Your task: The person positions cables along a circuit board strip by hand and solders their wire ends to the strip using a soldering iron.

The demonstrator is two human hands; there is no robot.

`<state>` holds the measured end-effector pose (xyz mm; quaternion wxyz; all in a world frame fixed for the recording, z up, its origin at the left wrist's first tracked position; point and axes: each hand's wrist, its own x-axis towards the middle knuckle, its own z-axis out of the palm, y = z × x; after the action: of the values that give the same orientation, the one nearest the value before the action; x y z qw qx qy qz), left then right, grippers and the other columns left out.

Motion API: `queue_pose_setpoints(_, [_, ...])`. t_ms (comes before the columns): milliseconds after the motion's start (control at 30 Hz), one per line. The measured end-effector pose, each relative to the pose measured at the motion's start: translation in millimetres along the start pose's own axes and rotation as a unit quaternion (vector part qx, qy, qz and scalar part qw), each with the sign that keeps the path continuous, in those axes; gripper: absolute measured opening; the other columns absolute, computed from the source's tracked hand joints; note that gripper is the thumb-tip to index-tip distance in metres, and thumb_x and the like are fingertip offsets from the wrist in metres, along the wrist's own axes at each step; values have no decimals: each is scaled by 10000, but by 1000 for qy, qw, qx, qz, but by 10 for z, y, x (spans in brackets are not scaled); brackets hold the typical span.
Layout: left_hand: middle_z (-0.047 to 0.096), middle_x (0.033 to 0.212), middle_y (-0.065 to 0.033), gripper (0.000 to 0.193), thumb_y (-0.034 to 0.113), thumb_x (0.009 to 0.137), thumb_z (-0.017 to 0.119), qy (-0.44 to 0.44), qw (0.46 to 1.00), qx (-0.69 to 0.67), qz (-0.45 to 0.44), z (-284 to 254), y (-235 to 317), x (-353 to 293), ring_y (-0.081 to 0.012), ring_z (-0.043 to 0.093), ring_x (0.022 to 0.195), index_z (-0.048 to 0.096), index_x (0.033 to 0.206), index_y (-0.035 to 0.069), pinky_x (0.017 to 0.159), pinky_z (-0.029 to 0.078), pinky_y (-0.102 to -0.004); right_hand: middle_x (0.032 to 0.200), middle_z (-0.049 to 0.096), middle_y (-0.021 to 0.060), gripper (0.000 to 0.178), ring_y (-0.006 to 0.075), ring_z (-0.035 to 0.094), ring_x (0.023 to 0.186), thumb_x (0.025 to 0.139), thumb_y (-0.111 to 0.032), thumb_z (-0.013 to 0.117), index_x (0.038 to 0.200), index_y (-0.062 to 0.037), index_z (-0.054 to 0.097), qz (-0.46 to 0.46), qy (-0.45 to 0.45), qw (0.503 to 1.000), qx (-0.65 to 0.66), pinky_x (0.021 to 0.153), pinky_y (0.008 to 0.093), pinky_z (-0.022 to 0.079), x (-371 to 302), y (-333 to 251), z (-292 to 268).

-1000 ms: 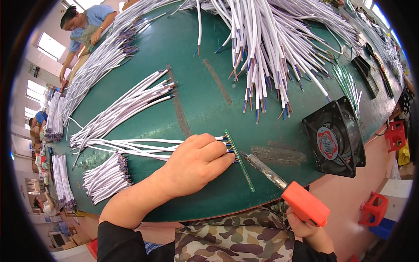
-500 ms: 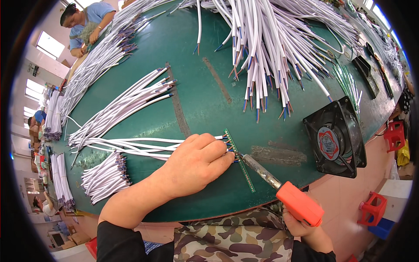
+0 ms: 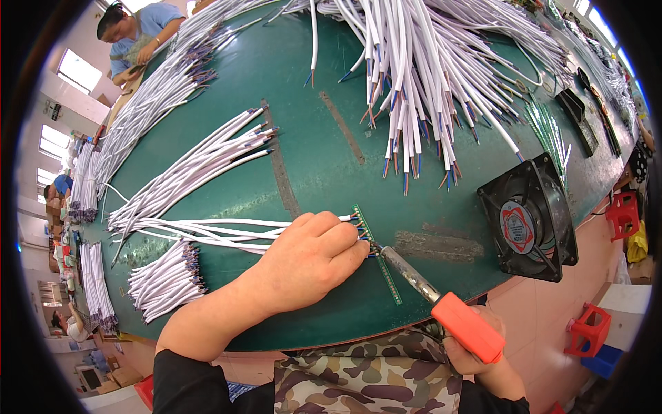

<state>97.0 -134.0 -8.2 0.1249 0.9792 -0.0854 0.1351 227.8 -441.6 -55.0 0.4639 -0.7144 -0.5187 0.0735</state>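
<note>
One left hand [image 3: 314,255] and one right hand [image 3: 462,359], two altogether, are working with one soldering iron [image 3: 441,303] at one green circuit strip [image 3: 389,277]. One black fan [image 3: 518,224] is standing on one green table [image 3: 317,152]. Two red stools [image 3: 589,330] are standing at the right. At least three other people [image 3: 157,19] are showing. White cables [image 3: 422,90] are lying around, too many to count.

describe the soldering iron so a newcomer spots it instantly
From the green table, follow its near edge to the right hand. That hand holds the soldering iron, tip at the thin green circuit strip. Unlike the black fan nearby, it has an orange-red handle.
</note>
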Motion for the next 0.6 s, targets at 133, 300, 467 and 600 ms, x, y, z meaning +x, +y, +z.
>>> queue_pose_setpoints(133, [601, 959, -58, 292, 85, 775, 701, -2, 1000, 2, -2, 12, -2, -10, -247, 586, 828, 697, 1063, 36, 709, 477, -374, 825, 660, 99, 182, 296, 639, 666, 715, -93, 709, 888, -38, 691, -16, 2, 1000, -12, 587, 375, 517, 9, 0, -6])
queue_pose_setpoints(300, [604, 968, -56, 283, 86, 780, 703, 10, 1000, -3, 2, 17, -16, -16, -247, 590, 836, 693, 1058, 36, 717, 481, -376, 796, 681, 93, 157, 289, 660, 678, 727, -78, 703, 877, -31, 690, -21, 44, 998, 46, 598, 371, 528, -51, 25, 14])
queue_pose_setpoints(467, [602, 969, -54, 287, 86, 781, 703, -4, 1000, -1, 0, -2, -30, -22, -244, 590, 843, 691, 1063, 33, 721, 482, -375, 775, 691, 69, 116, 271, 676, 694, 750, -54, 677, 862, -32, 695, 5, 49, 998, 50, 631, 367, 542, -46, -13, -12])
queue_pose_setpoints(600, [598, 962, -53, 297, 84, 779, 703, -8, 1000, 7, -8, -23, -19, -42, -243, 589, 848, 692, 1071, 28, 728, 483, -375, 803, 697, 82, 113, 252, 678, 713, 754, -48, 670, 862, -22, 692, -10, 35, 998, 57, 650, 366, 545, -79, 26, -19])
